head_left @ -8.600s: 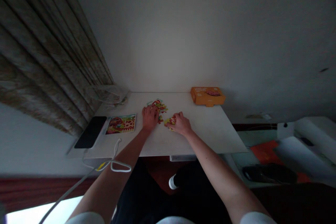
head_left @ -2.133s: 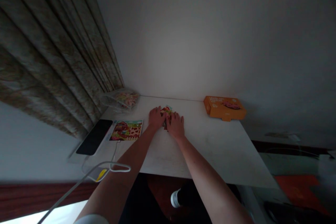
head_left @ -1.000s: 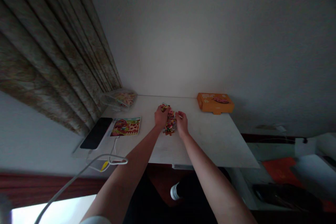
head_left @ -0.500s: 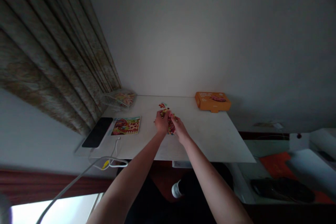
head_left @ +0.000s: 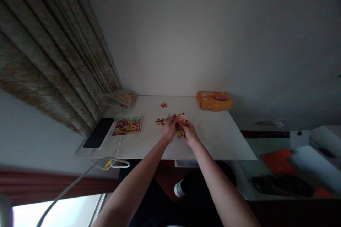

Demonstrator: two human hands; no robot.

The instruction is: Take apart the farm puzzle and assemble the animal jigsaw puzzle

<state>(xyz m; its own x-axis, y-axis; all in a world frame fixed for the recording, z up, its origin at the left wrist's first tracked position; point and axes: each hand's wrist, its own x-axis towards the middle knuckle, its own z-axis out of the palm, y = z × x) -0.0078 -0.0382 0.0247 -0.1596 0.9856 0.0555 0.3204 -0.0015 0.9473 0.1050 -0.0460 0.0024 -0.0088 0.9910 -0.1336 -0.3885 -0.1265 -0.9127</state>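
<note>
Colourful jigsaw puzzle pieces [head_left: 182,117] are gripped between my two hands above the middle of the white table. My left hand [head_left: 169,128] closes on them from the left, its thumb near the top. On the other side, my right hand [head_left: 189,132] has its fingers curled round them, hiding part of the pieces. More yellow and red puzzle pieces [head_left: 181,135] show just below the fingers. To the left of my left hand lies a joined strip of pieces [head_left: 160,122]. A loose red piece [head_left: 163,105] rests farther back.
A printed farm picture card [head_left: 128,126] and a black phone [head_left: 99,133] lie at left, with a white cable [head_left: 117,149] nearby. Behind them sits a clear bag of pieces [head_left: 125,99]. An orange puzzle box [head_left: 215,101] stands back right on the white table [head_left: 221,142].
Both hands have shifted a little to the right with the pieces. The strip of pieces at their left is now uncovered.
</note>
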